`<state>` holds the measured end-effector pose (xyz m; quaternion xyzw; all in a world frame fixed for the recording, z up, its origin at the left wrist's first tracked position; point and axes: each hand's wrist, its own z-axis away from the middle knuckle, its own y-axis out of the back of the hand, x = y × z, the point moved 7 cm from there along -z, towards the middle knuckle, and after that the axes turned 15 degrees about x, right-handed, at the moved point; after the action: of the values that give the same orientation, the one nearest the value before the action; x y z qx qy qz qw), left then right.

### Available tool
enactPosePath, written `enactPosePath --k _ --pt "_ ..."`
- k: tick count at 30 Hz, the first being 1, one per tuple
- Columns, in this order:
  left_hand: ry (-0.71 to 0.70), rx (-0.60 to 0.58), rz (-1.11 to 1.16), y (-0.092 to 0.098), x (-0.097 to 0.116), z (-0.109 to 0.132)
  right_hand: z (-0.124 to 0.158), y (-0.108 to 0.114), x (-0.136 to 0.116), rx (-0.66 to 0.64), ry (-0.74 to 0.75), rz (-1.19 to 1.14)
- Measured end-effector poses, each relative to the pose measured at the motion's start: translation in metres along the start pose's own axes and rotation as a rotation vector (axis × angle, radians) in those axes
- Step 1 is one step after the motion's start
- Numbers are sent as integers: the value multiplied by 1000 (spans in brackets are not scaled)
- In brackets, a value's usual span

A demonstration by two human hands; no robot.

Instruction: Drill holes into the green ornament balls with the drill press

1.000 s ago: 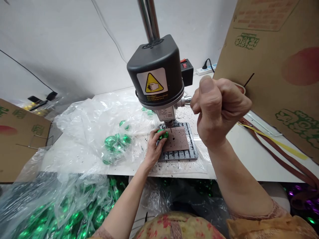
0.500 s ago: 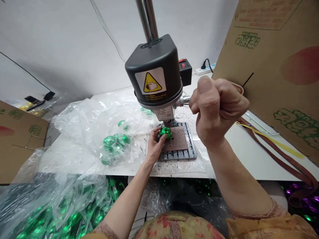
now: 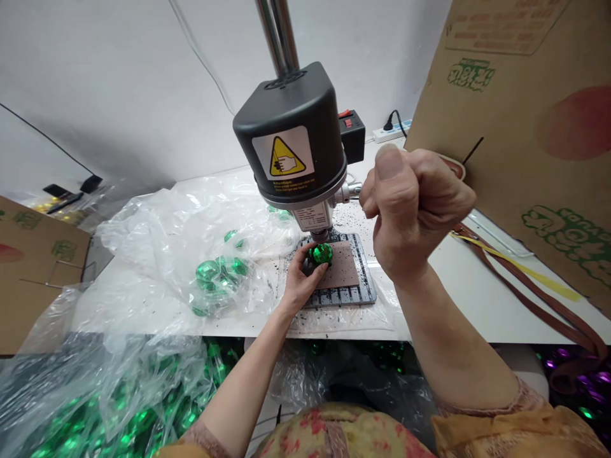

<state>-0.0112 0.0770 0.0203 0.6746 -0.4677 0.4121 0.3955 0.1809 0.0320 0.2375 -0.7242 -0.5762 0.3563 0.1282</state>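
A shiny green faceted ball (image 3: pixel 323 254) sits on the brown board (image 3: pixel 346 267) just beneath the drill press (image 3: pixel 291 133). My left hand (image 3: pixel 300 283) closes on the ball from the left, its thumb along the near side and a finger at the far side. Whether the tool tip touches the ball is hidden. On the right, my right hand (image 3: pixel 417 207) is raised in a fist around the drill press's lever (image 3: pixel 352 190), of which only the metal stub near the head shows. The board rests on a slotted metal base (image 3: pixel 367 289).
Clear plastic film (image 3: pixel 157 222) with several green balls covers the table's left side. Cardboard boxes (image 3: pixel 506 133) flank the table. A brown strap (image 3: pixel 539 299) hangs over the right edge. Dark specks surround the base. A bag of green balls (image 3: pixel 138 420) lies below left.
My left hand has shifted the ball slightly right on the board and turned it a little, the thumb and fingers resting differently. My right hand stays at the lever. The view has moved slightly.
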Motion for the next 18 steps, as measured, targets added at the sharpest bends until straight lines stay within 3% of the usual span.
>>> enactPosePath --k 7,18 --pt "21 -24 17 -4 7 3 3 0 1 -3 -39 23" --pt "-13 -42 5 -6 -4 3 1 -1 0 -4 -2 -7"
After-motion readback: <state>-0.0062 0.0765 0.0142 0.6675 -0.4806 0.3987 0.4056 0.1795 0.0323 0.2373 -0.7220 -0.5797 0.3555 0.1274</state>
